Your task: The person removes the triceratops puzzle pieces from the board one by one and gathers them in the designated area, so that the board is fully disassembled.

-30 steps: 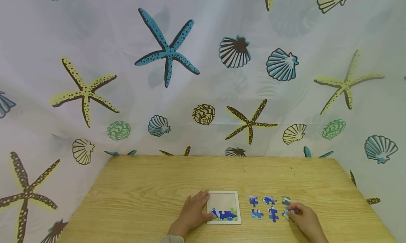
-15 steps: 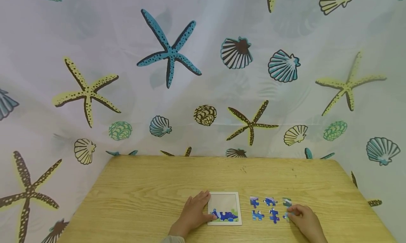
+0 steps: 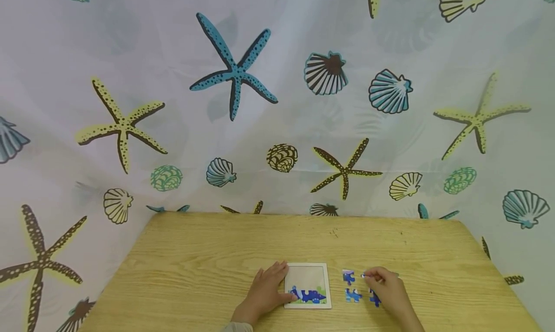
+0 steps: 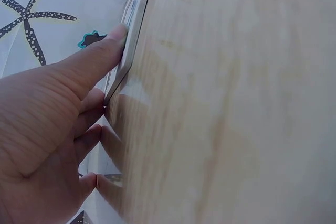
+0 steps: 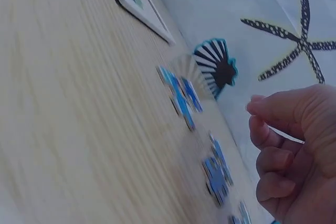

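My left hand (image 3: 265, 291) rests along the left side of a square white-rimmed puzzle tray (image 3: 328, 285), its thumb on the lower left rim. Along the tray's bottom lies a joined strip of puzzle pieces (image 3: 313, 296) showing a dark blue figure and green. My right hand (image 3: 390, 291) hovers over loose jigsaw pieces right of the tray, thumb and index tips together, fingers curled. Nothing shows between them in the right wrist view, where blue pieces (image 5: 215, 179) lie on the table below. From above, the hand covers much of the middle and right columns.
Two loose pieces, an upper one (image 3: 348, 276) and a lower one (image 3: 353, 295), lie between tray and right hand. The wooden table (image 3: 204, 255) ends at a white curtain (image 3: 269, 129) printed with starfish and shells, which also hangs at both sides.
My right hand has left the lower right puzzle piece and moved left, over the middle column. My left hand keeps its place on the tray. The head view has shifted slightly.
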The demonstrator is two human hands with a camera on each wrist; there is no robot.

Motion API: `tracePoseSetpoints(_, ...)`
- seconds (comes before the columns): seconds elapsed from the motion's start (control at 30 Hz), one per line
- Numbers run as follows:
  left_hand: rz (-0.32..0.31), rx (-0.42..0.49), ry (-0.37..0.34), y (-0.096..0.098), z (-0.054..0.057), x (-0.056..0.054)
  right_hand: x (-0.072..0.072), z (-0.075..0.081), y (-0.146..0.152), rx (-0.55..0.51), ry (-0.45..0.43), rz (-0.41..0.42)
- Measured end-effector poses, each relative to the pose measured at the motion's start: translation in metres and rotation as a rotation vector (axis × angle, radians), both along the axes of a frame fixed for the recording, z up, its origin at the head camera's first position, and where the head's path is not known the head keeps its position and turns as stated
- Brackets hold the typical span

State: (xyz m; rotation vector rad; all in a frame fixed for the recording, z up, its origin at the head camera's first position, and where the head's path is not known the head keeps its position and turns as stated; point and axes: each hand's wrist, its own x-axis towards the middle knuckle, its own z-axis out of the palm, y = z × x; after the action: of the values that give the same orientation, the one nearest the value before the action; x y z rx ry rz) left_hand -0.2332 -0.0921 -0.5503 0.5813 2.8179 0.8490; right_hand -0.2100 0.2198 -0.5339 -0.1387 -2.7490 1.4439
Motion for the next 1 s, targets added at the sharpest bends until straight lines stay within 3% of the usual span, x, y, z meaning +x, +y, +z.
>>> tracePoseSetpoints(0.27,-0.001,0.0,0.004,0.0,0.001,0.002,-0.007,-0.011,-0.071,-0.07,0.053,0.276)
tracePoseSetpoints(0.4,-0.004,-0.002,0.02,0.0,0.001,0.002,-0.009,-0.014,-0.097,-0.079,0.051,0.368)
tracePoseSetpoints(0.7,-0.015,-0.003,0.051,0.0,0.003,0.004,-0.008,-0.016,-0.122,-0.086,0.048,0.467)
tracePoseSetpoints(1.0,-0.047,-0.022,0.063,-0.003,0.001,0.002,-0.007,-0.014,-0.125,0.003,0.087,0.528)
